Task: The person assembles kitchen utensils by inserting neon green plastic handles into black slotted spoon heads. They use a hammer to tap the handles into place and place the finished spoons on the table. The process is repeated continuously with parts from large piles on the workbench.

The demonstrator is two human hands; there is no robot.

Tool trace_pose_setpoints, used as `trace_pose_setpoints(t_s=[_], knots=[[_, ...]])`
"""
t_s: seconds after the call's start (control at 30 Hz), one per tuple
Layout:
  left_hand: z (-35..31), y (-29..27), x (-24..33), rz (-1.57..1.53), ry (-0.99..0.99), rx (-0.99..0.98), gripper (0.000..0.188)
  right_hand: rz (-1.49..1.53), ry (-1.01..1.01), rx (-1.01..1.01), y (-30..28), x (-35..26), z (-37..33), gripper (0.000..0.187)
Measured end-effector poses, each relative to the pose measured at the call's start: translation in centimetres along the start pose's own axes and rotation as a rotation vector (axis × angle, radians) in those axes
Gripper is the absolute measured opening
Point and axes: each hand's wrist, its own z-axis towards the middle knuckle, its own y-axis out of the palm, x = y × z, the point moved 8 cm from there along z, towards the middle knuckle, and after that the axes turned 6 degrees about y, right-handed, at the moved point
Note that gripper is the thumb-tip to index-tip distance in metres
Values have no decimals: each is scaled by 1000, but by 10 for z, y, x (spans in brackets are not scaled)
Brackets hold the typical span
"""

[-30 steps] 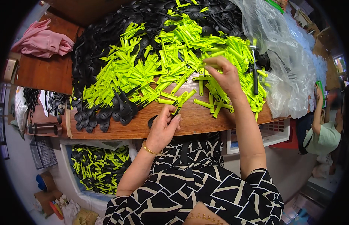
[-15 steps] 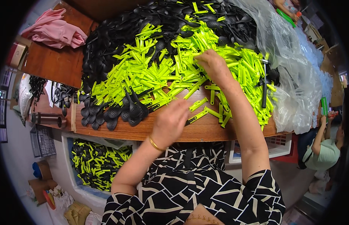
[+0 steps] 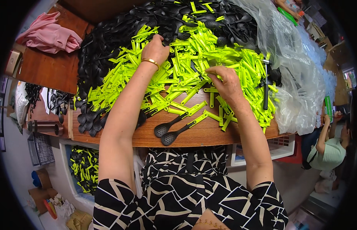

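My left hand (image 3: 155, 50) reaches to the far part of the heap, fingers curled down where lime-green handles (image 3: 121, 76) meet black slotted spoon heads (image 3: 224, 25); whatever its fingertips hold is hidden. Over the middle of the green handles, my right hand (image 3: 226, 82) bends its thumb and forefinger close together. Handles lie right at those fingertips, but I cannot make out which one is gripped. Near the front table edge, two slotted spoons (image 3: 169, 138) lie side by side, black heads toward me and green handles pointing away to the right.
A hammer (image 3: 266, 86) rests on the right of the heap, beside clear plastic sheeting (image 3: 290, 69). A pink cloth (image 3: 50, 32) and a brown tumbler (image 3: 46, 126) are at the left. Below the table, a bin (image 3: 65, 153) holds green and black pieces. Another person (image 3: 328, 151) is at far right.
My left hand has moved from the front edge up to the far heap. The two spoons' heads, hidden before, now show. My right hand has come slightly nearer.
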Motion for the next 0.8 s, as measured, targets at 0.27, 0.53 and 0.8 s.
trace_pose_setpoints(t_s=[0.27,0.53,0.8], knots=[[-81,-12,11,-1154,-183,-414,23,694,422,-159,22,-7,-18,23],[-193,-7,63,-1575,-88,-303,26,1161,491,-215,23,-41,-48,22],[-235,-13,98,-1477,-50,-259,40,709,142,33,-17,-83,-92,18]])
